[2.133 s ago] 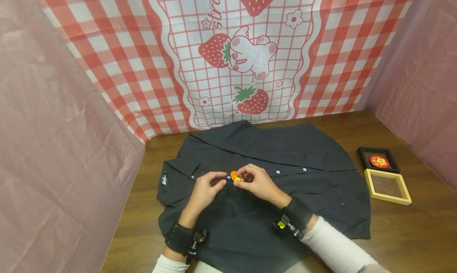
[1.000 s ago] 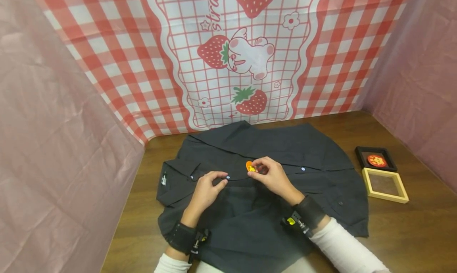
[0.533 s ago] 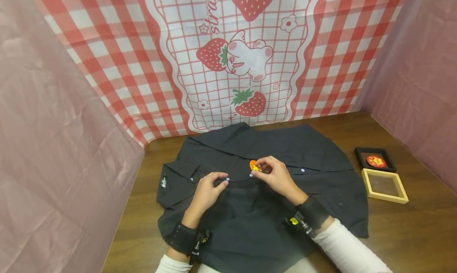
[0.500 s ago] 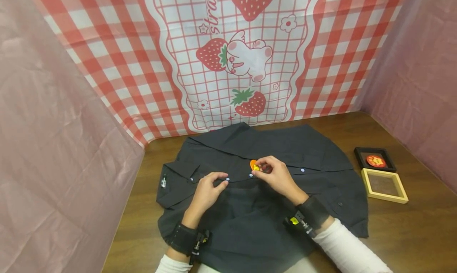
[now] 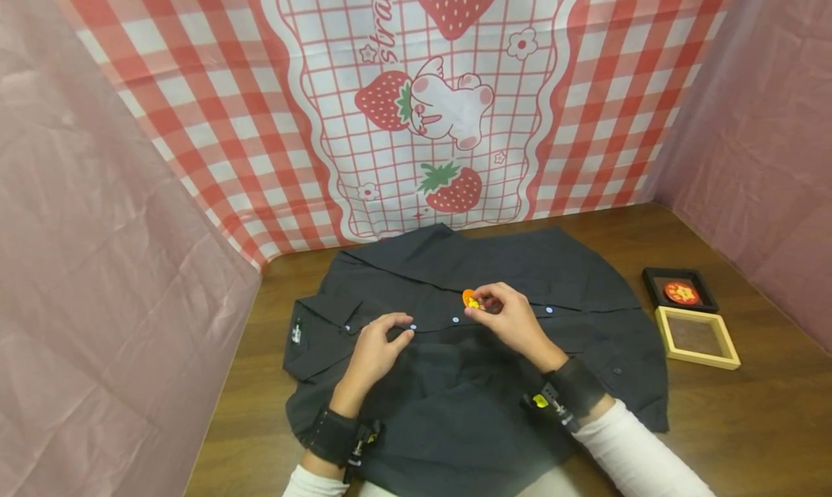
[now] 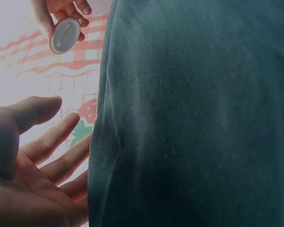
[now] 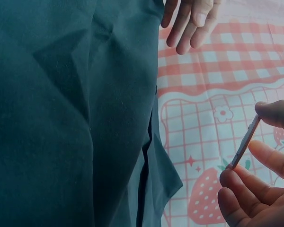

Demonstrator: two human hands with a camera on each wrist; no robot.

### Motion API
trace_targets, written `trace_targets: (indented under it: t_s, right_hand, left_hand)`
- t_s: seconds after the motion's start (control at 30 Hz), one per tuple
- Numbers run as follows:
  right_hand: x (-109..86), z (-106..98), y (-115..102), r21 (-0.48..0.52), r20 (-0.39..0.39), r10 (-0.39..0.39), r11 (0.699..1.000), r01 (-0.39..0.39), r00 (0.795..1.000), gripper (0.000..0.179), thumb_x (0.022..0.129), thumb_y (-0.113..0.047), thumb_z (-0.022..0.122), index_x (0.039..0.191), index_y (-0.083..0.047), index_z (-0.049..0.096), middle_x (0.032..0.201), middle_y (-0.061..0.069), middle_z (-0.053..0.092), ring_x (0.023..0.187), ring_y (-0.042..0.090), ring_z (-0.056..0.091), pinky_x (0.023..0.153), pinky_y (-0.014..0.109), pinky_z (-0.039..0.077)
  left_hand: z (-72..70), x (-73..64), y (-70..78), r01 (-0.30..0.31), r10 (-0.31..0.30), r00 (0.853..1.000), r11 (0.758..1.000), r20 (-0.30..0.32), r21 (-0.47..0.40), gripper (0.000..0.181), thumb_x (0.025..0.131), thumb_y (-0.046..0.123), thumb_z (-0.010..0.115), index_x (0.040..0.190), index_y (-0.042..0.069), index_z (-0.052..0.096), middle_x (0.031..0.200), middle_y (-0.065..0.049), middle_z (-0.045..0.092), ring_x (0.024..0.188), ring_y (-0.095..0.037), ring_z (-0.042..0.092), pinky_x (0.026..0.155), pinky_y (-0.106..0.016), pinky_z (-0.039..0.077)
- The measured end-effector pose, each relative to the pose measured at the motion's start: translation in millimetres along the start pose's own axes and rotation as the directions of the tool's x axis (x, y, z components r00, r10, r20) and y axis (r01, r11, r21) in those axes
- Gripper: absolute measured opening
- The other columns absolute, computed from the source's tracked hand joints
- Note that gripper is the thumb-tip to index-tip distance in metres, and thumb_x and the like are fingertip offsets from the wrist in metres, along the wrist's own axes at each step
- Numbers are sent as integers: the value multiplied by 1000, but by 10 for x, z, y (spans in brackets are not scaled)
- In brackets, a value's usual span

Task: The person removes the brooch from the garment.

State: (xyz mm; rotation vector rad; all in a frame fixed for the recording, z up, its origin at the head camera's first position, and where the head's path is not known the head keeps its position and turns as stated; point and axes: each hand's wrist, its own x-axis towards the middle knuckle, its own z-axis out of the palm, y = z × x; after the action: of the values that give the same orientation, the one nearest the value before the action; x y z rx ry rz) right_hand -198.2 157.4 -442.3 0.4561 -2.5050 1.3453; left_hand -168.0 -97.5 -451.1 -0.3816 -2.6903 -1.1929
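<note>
A dark grey buttoned shirt (image 5: pixel 442 396) lies spread on the table, collar to the left, its placket of pale buttons running across. My right hand (image 5: pixel 516 323) pinches a round orange and yellow button badge (image 5: pixel 469 299) by its edge above the placket. The white back of the badge (image 6: pixel 66 35), with its pin clasp, faces the left wrist camera. From the right wrist view, the badge (image 7: pixel 245 144) appears edge-on between thumb and fingers. My left hand (image 5: pixel 377 349) holds nothing; its fingers are relaxed, with fingertips close to a shirt button (image 5: pixel 413 327).
At the right of the wooden table (image 5: pixel 773 410) are a black frame (image 5: pixel 650 287) with a red and yellow badge (image 5: pixel 681 292) inside and a pale yellow frame (image 5: pixel 734 345) against it. A checked strawberry cloth (image 5: pixel 455 85) hangs behind; pink cloth (image 5: pixel 130 230) walls both sides.
My right hand has moved rightward along the placket with the badge, away from my left hand, uncovering a shirt button. The left hand has stayed almost in place.
</note>
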Motion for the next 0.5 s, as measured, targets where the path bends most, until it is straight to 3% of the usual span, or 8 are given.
trace_targets:
  t_s: [0.5]
  right_hand:
    - [-14, -105, 71, -62, -28, 12, 998, -14, 1000, 28, 78, -17, 82, 101, -4, 72, 91, 10, 65, 76, 20, 61, 65, 21, 48]
  left_hand:
    - [-33, 14, 30, 38, -39, 999, 999, 30, 32, 29, 92, 23, 66, 118, 9, 69, 132, -12, 63, 127, -32, 56, 107, -52, 42]
